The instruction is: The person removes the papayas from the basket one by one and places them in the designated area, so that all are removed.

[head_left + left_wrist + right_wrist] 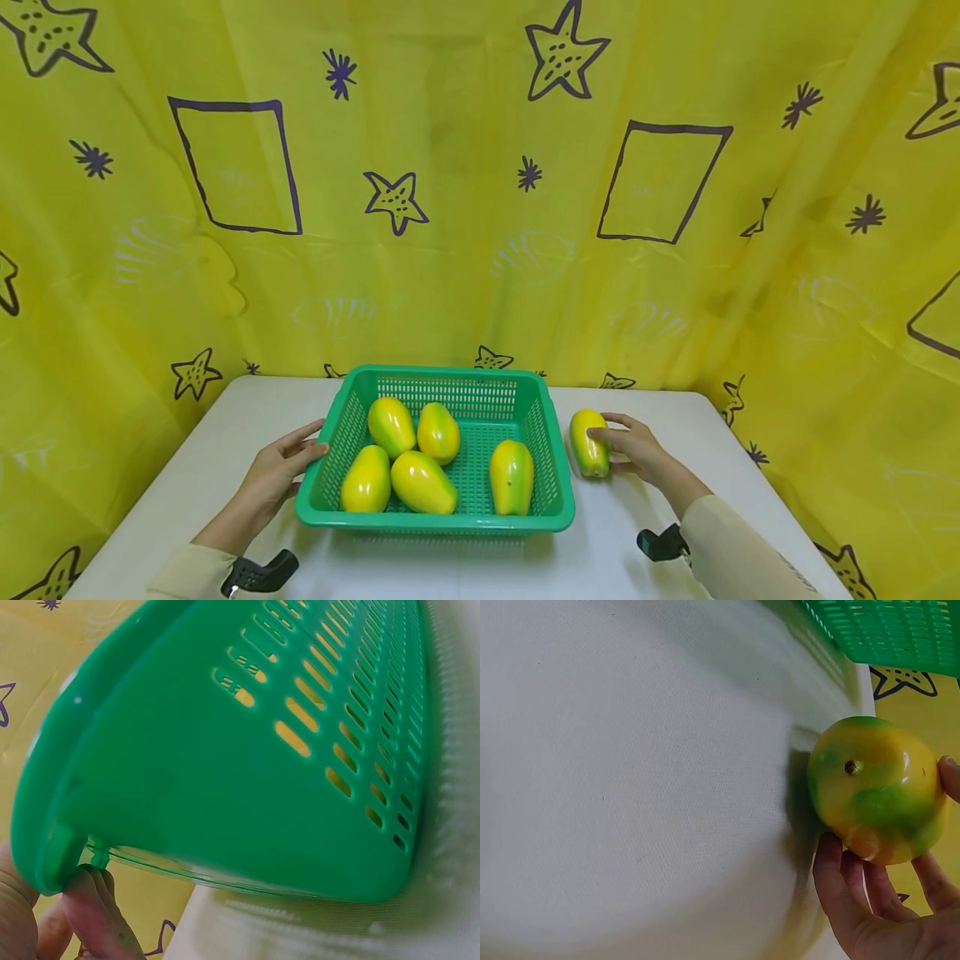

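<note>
A green plastic basket [435,522] with slotted walls holds several yellow-green papayas [423,483]. Most lie toward its left; a single papaya [512,477] lies at the right. My left hand [276,467] grips the left rim, thumb on top and fingers underneath; the left wrist view shows those fingers [101,911] below the rim. Just right of the basket, my right hand [636,446] holds another papaya [588,442], thumb on one side and fingers curled round the other. Its brown-dotted end [850,768] faces the right wrist camera.
The basket stands on a white table [630,542]. Behind the table and along both sides hangs a yellow curtain [450,275] printed with dark stars and rectangles. Dark straps with camera mounts [262,575] sit at both wrists.
</note>
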Motion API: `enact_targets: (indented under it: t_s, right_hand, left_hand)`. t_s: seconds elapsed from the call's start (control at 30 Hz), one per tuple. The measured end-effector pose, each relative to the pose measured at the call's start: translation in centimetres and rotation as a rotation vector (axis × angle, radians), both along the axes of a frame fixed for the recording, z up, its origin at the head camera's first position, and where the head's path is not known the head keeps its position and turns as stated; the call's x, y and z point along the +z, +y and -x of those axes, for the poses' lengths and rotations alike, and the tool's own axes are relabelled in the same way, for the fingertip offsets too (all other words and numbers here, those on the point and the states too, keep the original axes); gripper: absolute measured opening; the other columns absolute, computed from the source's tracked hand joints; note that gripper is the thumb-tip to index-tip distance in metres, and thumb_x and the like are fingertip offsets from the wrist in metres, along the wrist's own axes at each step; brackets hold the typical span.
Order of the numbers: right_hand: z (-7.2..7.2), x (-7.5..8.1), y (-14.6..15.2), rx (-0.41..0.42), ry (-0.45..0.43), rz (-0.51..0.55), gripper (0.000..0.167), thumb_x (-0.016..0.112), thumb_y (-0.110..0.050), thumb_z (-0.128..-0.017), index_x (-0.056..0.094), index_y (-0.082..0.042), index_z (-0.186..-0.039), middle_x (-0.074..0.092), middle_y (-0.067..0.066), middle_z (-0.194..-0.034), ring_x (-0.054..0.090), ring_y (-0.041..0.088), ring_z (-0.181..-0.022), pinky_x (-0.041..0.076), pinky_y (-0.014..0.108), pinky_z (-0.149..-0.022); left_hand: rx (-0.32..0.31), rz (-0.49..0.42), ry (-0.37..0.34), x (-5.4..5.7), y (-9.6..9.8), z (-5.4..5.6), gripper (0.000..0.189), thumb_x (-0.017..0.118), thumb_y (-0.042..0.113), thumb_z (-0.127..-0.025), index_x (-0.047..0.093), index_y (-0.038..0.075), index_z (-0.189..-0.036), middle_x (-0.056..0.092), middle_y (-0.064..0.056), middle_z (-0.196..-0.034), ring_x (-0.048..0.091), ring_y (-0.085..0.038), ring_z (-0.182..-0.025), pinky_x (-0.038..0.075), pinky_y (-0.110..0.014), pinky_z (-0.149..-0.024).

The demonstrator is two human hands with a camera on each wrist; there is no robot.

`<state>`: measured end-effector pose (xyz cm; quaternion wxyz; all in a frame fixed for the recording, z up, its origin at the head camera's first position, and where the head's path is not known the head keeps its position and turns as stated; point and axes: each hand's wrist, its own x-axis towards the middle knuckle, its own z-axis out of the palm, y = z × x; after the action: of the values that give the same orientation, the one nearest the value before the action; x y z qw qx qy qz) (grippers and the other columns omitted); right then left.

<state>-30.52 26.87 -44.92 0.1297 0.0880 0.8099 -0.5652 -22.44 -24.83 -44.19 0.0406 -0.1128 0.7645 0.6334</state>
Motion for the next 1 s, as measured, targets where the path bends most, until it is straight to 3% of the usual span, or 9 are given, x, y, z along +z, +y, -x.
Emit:
enact_targets:
  t_s: [0.7, 1.0]
  right_hand:
    - [0.16, 0.39, -0.13, 0.013, -0.015, -0.041, 0.077, 0.066, -0.036, -0.093, 0.029, -0.002, -0.151, 0.029, 0.032, -0.149, 0.039, 0.051, -0.13, 0.054, 0.052, -0.092]
    - [0.05, 0.75, 0.2, -0.007, -0.011, -0.031, 0.079, 0.069, -0.035, -0.091, 0.031, -0.001, -0.15, 0.033, 0.032, -0.147, 0.042, 0.05, -0.129, 0.056, 0.049, -0.09]
  left_hand:
    - [-0.007, 0.002, 0.002, 0.04, 0.03, -0.14, 0.066, 0.064, 0.028, -0.097, 0.035, 0.008, -0.153, 0.057, -0.016, -0.128, 0.065, -0.008, -0.088, 0.06, -0.03, -0.074]
    - [-0.004, -0.001, 0.011, 0.2, 0.15, -0.26, 0.065, 0.065, 0.027, -0.096, 0.037, 0.008, -0.152, 0.062, -0.006, -0.117, 0.066, -0.008, -0.086, 0.06, -0.029, -0.072]
